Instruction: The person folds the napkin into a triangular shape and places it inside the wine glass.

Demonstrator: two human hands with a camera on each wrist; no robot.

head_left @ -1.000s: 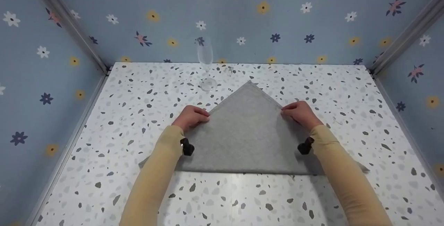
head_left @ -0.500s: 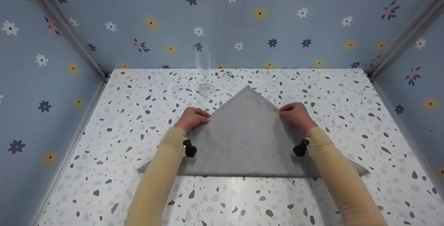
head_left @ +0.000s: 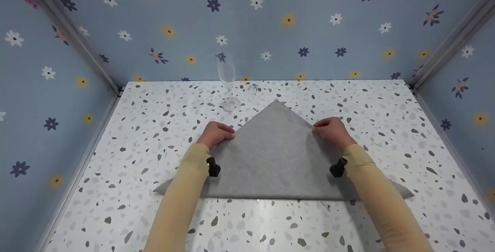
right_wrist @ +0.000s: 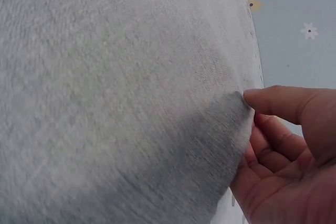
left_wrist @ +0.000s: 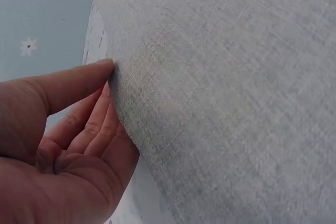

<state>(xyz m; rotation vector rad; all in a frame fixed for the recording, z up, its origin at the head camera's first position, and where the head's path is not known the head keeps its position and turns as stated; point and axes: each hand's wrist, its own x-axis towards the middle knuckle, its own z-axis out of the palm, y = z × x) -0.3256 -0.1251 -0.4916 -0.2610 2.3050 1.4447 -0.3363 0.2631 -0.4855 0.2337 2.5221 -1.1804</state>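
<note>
A grey cloth napkin (head_left: 270, 159), folded into a triangle, lies with its long folded edge toward me and its peak pointing away. My left hand (head_left: 215, 134) pinches its left slanting edge; in the left wrist view the thumb (left_wrist: 79, 80) lies on top and the other fingers go underneath. On the opposite slanting edge, my right hand (head_left: 333, 131) pinches the cloth between thumb (right_wrist: 278, 100) and fingers in the right wrist view. Both side corners poke out beyond the forearms, which cover part of the napkin.
Behind the napkin, left of its peak, a clear champagne flute (head_left: 227, 78) stands upright. A small clear object (head_left: 253, 88) lies to its right. The speckled white table (head_left: 135, 136) is bounded by blue flowered walls (head_left: 255, 24) at back and sides.
The whole scene sits a little lower in the head view. Both hands keep their pinch on the napkin's edges, and the upper layer's edge now lines up more closely with the one beneath.
</note>
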